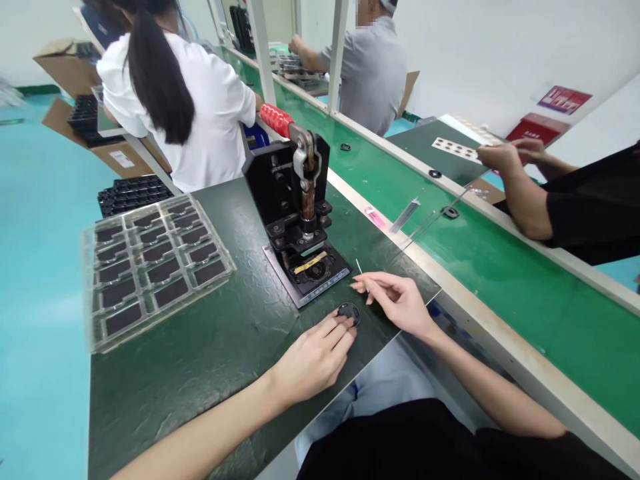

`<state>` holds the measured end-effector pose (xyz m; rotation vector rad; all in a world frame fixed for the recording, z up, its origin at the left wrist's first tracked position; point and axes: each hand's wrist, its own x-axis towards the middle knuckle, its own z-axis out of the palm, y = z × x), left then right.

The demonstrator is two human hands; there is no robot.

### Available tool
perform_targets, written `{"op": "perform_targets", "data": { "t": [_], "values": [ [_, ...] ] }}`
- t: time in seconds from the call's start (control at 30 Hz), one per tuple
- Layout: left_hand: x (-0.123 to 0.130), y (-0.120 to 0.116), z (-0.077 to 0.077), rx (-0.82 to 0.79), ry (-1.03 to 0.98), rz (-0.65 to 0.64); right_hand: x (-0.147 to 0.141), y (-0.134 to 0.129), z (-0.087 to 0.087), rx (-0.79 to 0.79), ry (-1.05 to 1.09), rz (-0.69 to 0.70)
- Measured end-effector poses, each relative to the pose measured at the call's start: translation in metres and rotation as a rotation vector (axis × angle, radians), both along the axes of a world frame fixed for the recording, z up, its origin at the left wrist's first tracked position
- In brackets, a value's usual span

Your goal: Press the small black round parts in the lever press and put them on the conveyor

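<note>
Dark green workbench (200, 380), round black disc (349, 312) sat just in front of the hand press (295, 200), left hand (313, 360) rested relaxed with fingertips on it, right hand (395, 303) pinched a thin white stick (359, 269), remaining fingers half open

Bright, even light fills the room, apparently from overhead, and both hands stay crisp. The left hand (315, 360) casts only a soft, faint shadow on the dark green worktop (200, 393) just beside it. Beyond that hand, the clear plastic tray (160, 270) catches pale glare along its ridges, and a milky sheen lies on the teal floor (45, 280) farther left. Right of the right hand (400, 303), the wide lens bends the green conveyor belt (550, 320) toward the frame edge.
</note>
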<state>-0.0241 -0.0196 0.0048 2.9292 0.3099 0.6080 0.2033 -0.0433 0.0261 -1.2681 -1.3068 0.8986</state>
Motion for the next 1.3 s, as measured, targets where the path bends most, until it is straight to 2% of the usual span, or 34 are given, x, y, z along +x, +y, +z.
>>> {"op": "perform_targets", "data": {
  "t": [0.13,0.23,0.37,0.5,0.67,0.83,1.03,1.3],
  "values": [
    [0.000,0.000,0.000,0.006,0.016,-0.001,0.004,-0.001,0.011,-0.074,0.050,0.063],
    [0.000,-0.001,-0.001,0.006,0.022,0.003,0.001,-0.002,0.014,-0.101,0.031,0.044],
    [0.000,-0.001,-0.001,0.014,0.027,0.002,-0.008,-0.002,0.005,-0.026,-0.012,-0.014],
    [0.000,-0.001,0.000,0.024,0.023,0.002,-0.013,-0.001,-0.006,0.005,-0.036,0.005],
    [0.001,-0.001,0.000,0.039,-0.015,0.009,-0.014,-0.003,-0.009,0.025,-0.056,0.022],
    [0.001,-0.002,0.000,0.044,0.006,0.006,-0.016,-0.006,-0.007,0.169,-0.288,0.005],
    [0.001,-0.002,0.002,0.044,-0.006,0.013,-0.019,-0.003,-0.009,0.374,-0.595,0.117],
    [0.003,-0.001,0.004,-0.005,-0.011,0.020,-0.023,0.002,-0.015,0.398,-0.645,0.109]
  ]
}}
